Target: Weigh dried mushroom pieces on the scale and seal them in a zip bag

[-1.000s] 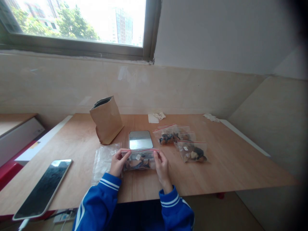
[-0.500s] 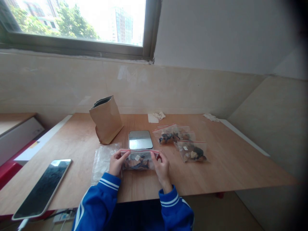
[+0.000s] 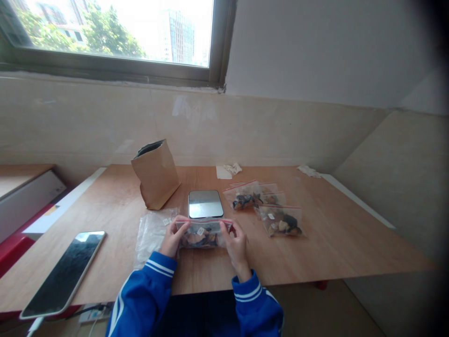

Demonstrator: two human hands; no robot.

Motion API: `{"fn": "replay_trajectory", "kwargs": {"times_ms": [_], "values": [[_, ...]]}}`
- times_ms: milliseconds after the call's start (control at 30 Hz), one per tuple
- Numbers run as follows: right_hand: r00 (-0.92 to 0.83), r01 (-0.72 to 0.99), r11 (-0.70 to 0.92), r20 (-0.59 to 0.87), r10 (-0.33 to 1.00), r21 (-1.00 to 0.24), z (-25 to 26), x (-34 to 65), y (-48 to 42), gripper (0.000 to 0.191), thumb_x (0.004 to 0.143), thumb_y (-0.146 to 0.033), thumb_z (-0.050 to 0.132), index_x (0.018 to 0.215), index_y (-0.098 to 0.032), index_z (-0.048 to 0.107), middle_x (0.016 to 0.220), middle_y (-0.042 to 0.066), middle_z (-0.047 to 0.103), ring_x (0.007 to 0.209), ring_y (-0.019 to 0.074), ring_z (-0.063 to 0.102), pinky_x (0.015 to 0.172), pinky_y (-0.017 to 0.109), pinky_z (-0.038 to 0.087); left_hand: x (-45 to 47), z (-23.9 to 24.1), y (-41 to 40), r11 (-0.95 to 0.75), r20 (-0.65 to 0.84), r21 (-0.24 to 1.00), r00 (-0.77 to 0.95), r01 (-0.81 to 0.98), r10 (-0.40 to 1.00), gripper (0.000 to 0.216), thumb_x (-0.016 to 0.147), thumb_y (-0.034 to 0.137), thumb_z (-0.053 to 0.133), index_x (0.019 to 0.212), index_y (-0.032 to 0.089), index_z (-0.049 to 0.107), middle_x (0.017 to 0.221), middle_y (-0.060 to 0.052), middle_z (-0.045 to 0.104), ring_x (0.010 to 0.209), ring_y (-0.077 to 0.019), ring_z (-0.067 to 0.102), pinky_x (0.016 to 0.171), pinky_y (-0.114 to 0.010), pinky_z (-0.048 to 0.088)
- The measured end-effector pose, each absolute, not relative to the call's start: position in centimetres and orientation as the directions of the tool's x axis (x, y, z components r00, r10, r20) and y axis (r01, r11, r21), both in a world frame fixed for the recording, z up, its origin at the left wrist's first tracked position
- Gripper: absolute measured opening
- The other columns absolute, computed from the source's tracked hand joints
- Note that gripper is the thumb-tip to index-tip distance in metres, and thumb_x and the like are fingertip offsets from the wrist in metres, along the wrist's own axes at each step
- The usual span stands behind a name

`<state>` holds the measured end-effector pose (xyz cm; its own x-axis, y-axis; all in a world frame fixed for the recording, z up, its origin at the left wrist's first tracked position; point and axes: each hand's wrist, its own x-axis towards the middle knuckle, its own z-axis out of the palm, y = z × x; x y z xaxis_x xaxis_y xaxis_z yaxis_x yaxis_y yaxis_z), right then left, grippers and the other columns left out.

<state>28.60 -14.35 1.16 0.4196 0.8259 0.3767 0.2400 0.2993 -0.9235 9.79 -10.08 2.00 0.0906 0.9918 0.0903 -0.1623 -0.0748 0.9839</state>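
Note:
A clear zip bag (image 3: 202, 232) with a red seal strip holds dark and tan pieces and a small white packet. My left hand (image 3: 171, 238) pinches its left end and my right hand (image 3: 235, 242) pinches its right end, both along the top seal, just above the wooden table (image 3: 333, 234). Both sleeves are blue with white stripes. A small flat scale with a shiny top (image 3: 205, 203) lies right behind the bag.
A brown paper bag (image 3: 155, 174) stands open behind the scale to the left. Empty clear bags (image 3: 150, 231) lie by my left hand. Filled zip bags (image 3: 280, 220) lie to the right. A tablet (image 3: 65, 271) rests at the near left edge. Paper scraps (image 3: 228, 170) lie by the wall.
Both hands slid inward along the bag's seal, and the bag rose and tilted slightly. Nothing else on the table moved.

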Motion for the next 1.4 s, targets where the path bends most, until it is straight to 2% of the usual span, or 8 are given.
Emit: {"fn": "replay_trajectory", "kwargs": {"times_ms": [133,233,467,700,800,967,1300,1400], "values": [[0.382,0.022,0.265,0.253,0.889,-0.964,1.17,28.59,-14.41,0.028,0.084,-0.042,0.058,0.090,-0.017,0.066,0.085,0.005,0.069,0.078,0.0178,0.062,0.072,0.029,0.049,9.72,1.95,-10.24,-0.042,0.081,0.983,0.219,-0.180,0.972,0.027,0.075,0.041,0.067,0.087,0.017,0.065,0.081,-0.003,0.066,0.076,-0.0164,0.061,0.069,-0.026,0.047],[0.329,-0.030,0.258,0.235,0.915,-0.966,1.34,28.55,-14.42,0.031,0.083,-0.044,0.059,0.094,-0.016,0.067,0.091,0.006,0.070,0.084,0.0195,0.064,0.077,0.031,0.051,9.64,1.83,-10.27,-0.053,0.093,0.984,0.237,-0.172,0.967,0.026,0.076,0.040,0.067,0.084,0.015,0.066,0.082,-0.004,0.066,0.078,-0.0175,0.062,0.072,-0.027,0.046],[0.324,0.001,0.265,0.251,0.912,-0.964,2.05,28.09,-14.46,0.024,0.080,-0.040,0.063,0.087,-0.017,0.068,0.084,0.006,0.071,0.082,0.0206,0.066,0.076,0.033,0.053,9.75,2.04,-10.49,-0.078,0.102,0.990,0.220,-0.114,0.970,0.026,0.075,0.041,0.068,0.085,0.017,0.064,0.076,-0.001,0.064,0.070,-0.0159,0.059,0.065,-0.025,0.044],[0.348,0.015,0.262,0.251,0.903,-0.965,1.81,28.04,-14.35,0.026,0.080,-0.040,0.064,0.090,-0.016,0.068,0.088,0.007,0.071,0.086,0.0213,0.066,0.079,0.033,0.053,10.06,2.32,-10.55,-0.169,0.169,0.986,0.155,-0.011,0.973,0.022,0.073,0.037,0.071,0.079,0.016,0.066,0.074,-0.001,0.063,0.069,-0.0148,0.057,0.064,-0.024,0.044],[0.355,0.031,0.265,0.259,0.898,-0.964,1.57,28.12,-14.28,0.025,0.079,-0.040,0.065,0.088,-0.016,0.068,0.086,0.006,0.071,0.083,0.0206,0.066,0.078,0.033,0.052,10.06,2.36,-10.48,-0.192,0.189,0.981,0.146,0.004,0.971,0.022,0.074,0.036,0.070,0.082,0.017,0.067,0.078,-0.002,0.065,0.073,-0.0155,0.059,0.067,-0.025,0.045],[0.354,0.070,0.272,0.279,0.893,-0.960,1.41,28.21,-14.22,0.023,0.078,-0.039,0.066,0.083,-0.017,0.070,0.081,0.005,0.070,0.078,0.0196,0.065,0.074,0.031,0.052,9.96,2.44,-10.46,-0.185,0.180,0.983,0.143,0.019,0.973,0.022,0.074,0.037,0.069,0.079,0.016,0.066,0.074,-0.001,0.063,0.069,-0.0143,0.058,0.063,-0.024,0.044],[0.343,0.187,0.330,0.376,0.861,-0.925,1.33,28.46,-14.31,0.020,0.080,-0.037,0.064,0.081,-0.019,0.071,0.078,0.004,0.069,0.077,0.0188,0.063,0.075,0.031,0.051,9.84,2.46,-10.32,-0.245,0.239,0.969,0.127,0.029,0.963,0.018,0.074,0.033,0.070,0.072,0.016,0.066,0.077,-0.002,0.064,0.076,-0.0156,0.059,0.071,-0.025,0.044],[0.342,0.170,0.328,0.368,0.865,-0.929,1.42,28.39,-14.35,0.018,0.080,-0.036,0.064,0.079,-0.019,0.070,0.077,0.003,0.068,0.076,0.0181,0.063,0.074,0.031,0.050,9.88,2.56,-10.39,-0.251,0.245,0.967,0.129,0.038,0.961,0.017,0.074,0.032,0.070,0.073,0.016,0.066,0.077,-0.002,0.064,0.078,-0.0156,0.059,0.073,-0.025,0.044]]}}
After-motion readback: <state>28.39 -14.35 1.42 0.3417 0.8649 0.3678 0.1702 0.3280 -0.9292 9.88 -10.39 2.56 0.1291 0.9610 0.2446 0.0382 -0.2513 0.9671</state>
